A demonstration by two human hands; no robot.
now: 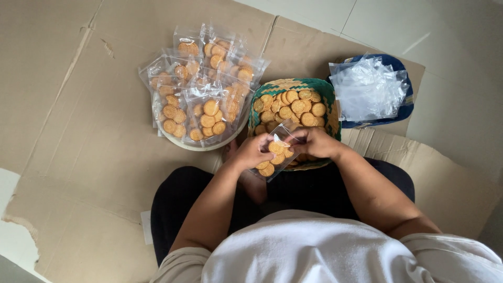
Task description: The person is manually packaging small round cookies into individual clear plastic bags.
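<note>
While the person sits cross-legged on flattened brown cardboard sheets (78, 157), both bare hands meet over the near edge of a woven green-and-straw basket (329, 99) filled with round golden biscuits (293, 107). Between the hands hangs a small clear plastic pouch (276, 152), tilted with its mouth toward the far right and its bottom toward the near left; several of the same round biscuits already sit inside it. The left hand (250, 153) is closed around the left side of the pouch, fingers wrapped on the plastic. The right hand (313, 141) pinches at the pouch's open mouth, fingers curled tight; whether it also holds a biscuit cannot be told, since the fingertips hide that spot.

Left of the basket, just beside it, a round pale plate (209, 145) carries a heap of filled clear packets of biscuits (201, 89), stacked overlapping and spreading toward the far left. Right of the basket, touching its rim, a blue container (401, 112) holds a loose pile of empty clear plastic bags (367, 86). Near the bottom of the view are the person's white shirt (314, 251) and dark trousers (178, 199). Pale floor tiles (450, 31) show at the far right beyond the cardboard.
</note>
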